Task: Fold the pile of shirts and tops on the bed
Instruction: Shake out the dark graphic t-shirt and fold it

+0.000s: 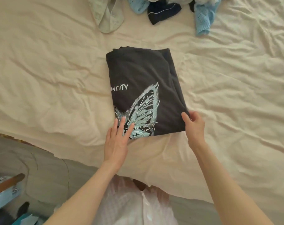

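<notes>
A dark grey T-shirt (143, 78) with a pale blue butterfly print lies folded into a rectangle in the middle of the cream bed sheet (57, 75). My left hand (117, 140) rests flat on its near left corner, fingers straight over the print. At the shirt's near right corner, my right hand (194, 125) pinches the edge between thumb and fingers. A pile of unfolded tops (167, 7) sits at the far edge of the bed, with light blue knit, navy and white pieces.
A pale green patterned garment (108, 17) lies at the far left of the pile. The bed's near edge runs across the lower left, with grey floor (32, 163) and some clutter below it. Wrinkled sheet spreads wide on both sides of the shirt.
</notes>
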Tool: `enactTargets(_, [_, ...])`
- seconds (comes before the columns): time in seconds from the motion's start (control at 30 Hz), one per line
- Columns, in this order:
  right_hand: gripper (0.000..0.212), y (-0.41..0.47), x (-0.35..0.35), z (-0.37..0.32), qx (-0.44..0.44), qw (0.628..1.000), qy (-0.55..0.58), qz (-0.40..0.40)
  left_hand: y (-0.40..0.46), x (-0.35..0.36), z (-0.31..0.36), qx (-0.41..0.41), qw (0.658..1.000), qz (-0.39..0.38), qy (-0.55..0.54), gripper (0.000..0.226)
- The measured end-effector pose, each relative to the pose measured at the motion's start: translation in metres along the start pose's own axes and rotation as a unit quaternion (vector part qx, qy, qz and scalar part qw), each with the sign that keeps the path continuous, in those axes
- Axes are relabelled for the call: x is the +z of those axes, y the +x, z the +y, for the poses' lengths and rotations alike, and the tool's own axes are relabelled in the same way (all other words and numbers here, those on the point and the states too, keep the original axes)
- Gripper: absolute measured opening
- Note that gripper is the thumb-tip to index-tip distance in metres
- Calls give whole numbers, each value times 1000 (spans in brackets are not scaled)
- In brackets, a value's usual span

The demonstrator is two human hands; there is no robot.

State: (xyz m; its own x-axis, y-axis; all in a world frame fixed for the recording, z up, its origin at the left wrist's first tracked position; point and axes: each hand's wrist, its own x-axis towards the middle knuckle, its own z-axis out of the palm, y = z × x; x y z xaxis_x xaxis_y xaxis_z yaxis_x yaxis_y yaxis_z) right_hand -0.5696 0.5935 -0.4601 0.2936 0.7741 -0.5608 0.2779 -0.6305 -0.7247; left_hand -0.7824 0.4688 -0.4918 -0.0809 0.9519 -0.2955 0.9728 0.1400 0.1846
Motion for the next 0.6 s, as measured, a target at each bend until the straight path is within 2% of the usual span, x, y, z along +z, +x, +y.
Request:
enactTargets(0.07, [9, 5, 2, 15, 48, 999, -10, -6, -1, 2, 1, -3, 1000, -5, -6, 93])
enactTargets(0.17, [8, 13, 7, 22, 67, 997, -31, 5, -4, 6, -3, -2, 999, -16, -38, 89])
enactTargets(0.2, [8, 15, 8, 22, 74, 997, -31, 3, -5, 7, -4, 2, 997, -18, -69, 84])
enactTargets(0.27, [10, 20, 8, 23, 114, 993, -8, -20, -6, 4, -2, -30, 978, -15, -207, 73])
enactTargets(0.3, [17, 22, 7, 24, 145, 989, 14, -39, -6, -2, 1, -86, 946, -24, -311, 68])
enactTargets(0.33, [26, 23, 5, 24, 174, 982, 36, -61, -3, -12, 5, -164, 894, -23, -417, 66])
enactTargets(0.4, [34, 25, 1, 23, 206, 972, 62, -96, 7, -22, 4, -335, 739, -11, -584, 60])
enactTargets(0.43, [33, 26, 1, 22, 213, 969, 65, -111, 13, -25, 0, -394, 674, -14, -625, 56])
enactTargets(0.47, [29, 26, 1, 19, 218, 966, 66, -125, 18, -27, -4, -418, 645, -31, -639, 50])
enactTargets(0.57, [17, 19, 2, 13, 237, 957, 60, -159, 27, -37, -3, -415, 620, -103, -658, 9])
enactTargets(0.6, [15, 15, 1, 13, 240, 956, 54, -160, 27, -41, 0, -422, 611, -117, -659, 12])
